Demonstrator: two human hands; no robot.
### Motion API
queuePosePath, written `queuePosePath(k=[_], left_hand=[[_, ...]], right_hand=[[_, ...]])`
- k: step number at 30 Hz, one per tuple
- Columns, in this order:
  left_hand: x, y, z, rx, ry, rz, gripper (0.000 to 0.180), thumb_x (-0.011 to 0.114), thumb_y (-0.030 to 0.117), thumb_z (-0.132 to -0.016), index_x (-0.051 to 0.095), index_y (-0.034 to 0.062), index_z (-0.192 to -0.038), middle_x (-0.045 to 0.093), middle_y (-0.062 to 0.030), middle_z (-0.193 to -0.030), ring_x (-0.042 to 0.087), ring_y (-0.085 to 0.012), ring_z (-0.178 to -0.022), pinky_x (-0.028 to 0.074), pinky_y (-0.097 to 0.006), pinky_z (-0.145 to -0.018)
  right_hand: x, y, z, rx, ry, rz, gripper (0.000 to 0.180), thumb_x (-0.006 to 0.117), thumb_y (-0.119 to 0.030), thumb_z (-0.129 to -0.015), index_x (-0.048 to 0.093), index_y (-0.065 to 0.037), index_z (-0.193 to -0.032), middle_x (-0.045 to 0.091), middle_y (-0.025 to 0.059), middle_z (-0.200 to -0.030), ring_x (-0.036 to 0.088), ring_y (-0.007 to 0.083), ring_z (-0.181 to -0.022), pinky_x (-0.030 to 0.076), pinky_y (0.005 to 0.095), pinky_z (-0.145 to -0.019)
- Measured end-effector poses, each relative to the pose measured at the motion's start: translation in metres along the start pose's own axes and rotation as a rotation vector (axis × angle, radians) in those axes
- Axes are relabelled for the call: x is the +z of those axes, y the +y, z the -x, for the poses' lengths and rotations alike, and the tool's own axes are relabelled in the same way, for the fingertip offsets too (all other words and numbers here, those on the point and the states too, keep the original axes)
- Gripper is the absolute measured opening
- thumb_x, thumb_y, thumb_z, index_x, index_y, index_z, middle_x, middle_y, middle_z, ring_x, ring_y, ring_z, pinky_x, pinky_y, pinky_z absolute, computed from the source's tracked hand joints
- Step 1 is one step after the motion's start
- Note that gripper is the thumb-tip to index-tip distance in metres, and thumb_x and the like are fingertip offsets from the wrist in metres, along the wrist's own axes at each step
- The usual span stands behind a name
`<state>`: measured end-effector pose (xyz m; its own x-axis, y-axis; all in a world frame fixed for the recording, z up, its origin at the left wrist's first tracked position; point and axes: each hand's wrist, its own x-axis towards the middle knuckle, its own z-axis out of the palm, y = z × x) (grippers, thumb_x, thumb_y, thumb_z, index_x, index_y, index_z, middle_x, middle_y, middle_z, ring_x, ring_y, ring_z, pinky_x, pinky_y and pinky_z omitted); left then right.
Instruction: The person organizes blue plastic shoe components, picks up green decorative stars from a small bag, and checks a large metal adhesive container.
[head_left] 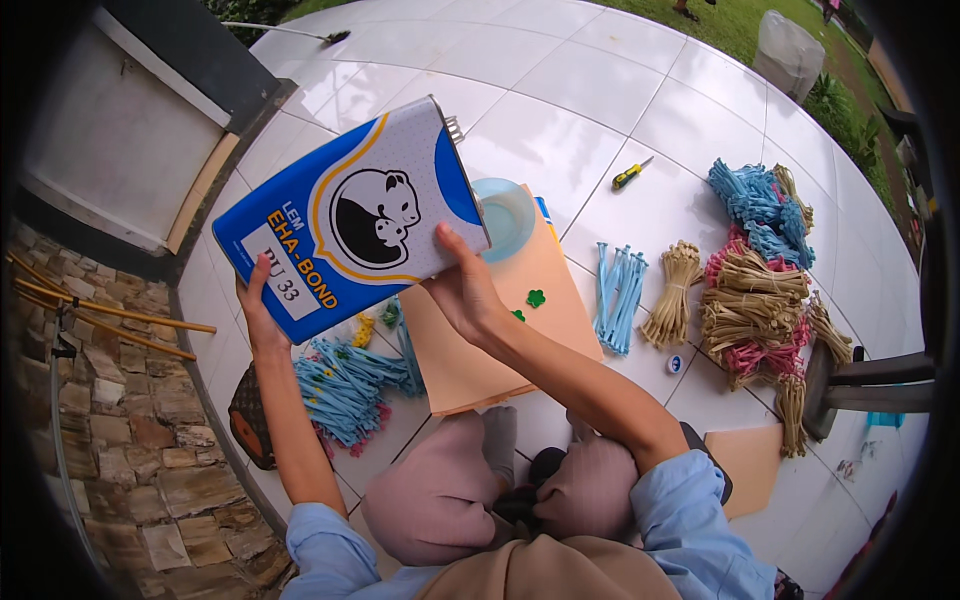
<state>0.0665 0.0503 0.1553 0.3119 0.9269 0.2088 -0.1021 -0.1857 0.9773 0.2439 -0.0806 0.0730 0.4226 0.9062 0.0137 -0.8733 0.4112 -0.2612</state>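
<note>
Both hands [262, 318] [462, 290] on tilted can [350, 222]; bowl [503, 215] beside

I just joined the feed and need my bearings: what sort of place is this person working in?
Probably a home's tiled outdoor terrace used as a craft spot. The white tiled floor borders grass and a stone wall, and bundles of coloured sticks lie on it, while both hands tilt a large blue can.
</note>
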Motion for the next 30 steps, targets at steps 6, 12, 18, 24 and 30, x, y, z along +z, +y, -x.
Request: queuePosePath(k=[6,12,18,24,30], left_hand=[[-0.001,0.002,0.0,0.05,-0.019,-0.01,0.063,0.067,0.035,-0.076,0.043,0.0004,-0.123,0.062,-0.015,-0.101,0.066,-0.0174,-0.078,0.057,-0.026,-0.064],[0.0,0.01,0.0,0.072,-0.042,-0.021,0.058,0.066,0.033,-0.078,0.044,0.0,-0.121,0.062,-0.0145,-0.101,0.066,-0.0178,-0.079,0.056,-0.026,-0.065],[0.008,0.01,-0.001,0.082,-0.066,-0.049,0.058,0.067,0.034,-0.077,0.045,0.0009,-0.12,0.062,-0.0139,-0.099,0.066,-0.0164,-0.075,0.057,-0.025,-0.062],[0.014,0.012,-0.003,0.106,-0.115,-0.106,0.054,0.067,0.031,-0.078,0.047,0.0023,-0.119,0.062,-0.0134,-0.098,0.066,-0.0156,-0.073,0.057,-0.024,-0.061],[0.017,0.018,-0.005,0.141,-0.11,-0.139,0.053,0.066,0.029,-0.078,0.047,0.0027,-0.12,0.063,-0.0134,-0.097,0.067,-0.0158,-0.072,0.057,-0.024,-0.059]], right_hand=[[0.003,-0.003,0.007,0.021,-0.013,-0.019,0.068,0.065,-0.031,-0.084,0.028,-0.009,-0.136,0.036,0.0085,-0.138,0.034,0.0234,-0.127,0.03,0.0457,-0.105],[0.005,-0.001,0.014,0.008,-0.004,-0.052,0.068,0.064,-0.032,-0.084,0.027,-0.01,-0.137,0.036,0.0076,-0.137,0.034,0.0238,-0.127,0.031,0.0455,-0.105],[0.003,-0.006,0.022,-0.007,0.01,-0.062,0.069,0.064,-0.032,-0.084,0.027,-0.009,-0.137,0.037,0.0086,-0.136,0.035,0.0254,-0.126,0.034,0.0449,-0.104],[-0.001,-0.006,0.026,0.01,0.068,-0.079,0.072,0.065,-0.033,-0.083,0.025,-0.007,-0.137,0.037,0.0106,-0.136,0.036,0.0271,-0.126,0.034,0.0462,-0.105],[0.0,-0.005,0.021,0.026,0.062,-0.081,0.068,0.063,-0.032,-0.084,0.026,-0.005,-0.136,0.037,0.0113,-0.135,0.037,0.0274,-0.125,0.036,0.0458,-0.105]])
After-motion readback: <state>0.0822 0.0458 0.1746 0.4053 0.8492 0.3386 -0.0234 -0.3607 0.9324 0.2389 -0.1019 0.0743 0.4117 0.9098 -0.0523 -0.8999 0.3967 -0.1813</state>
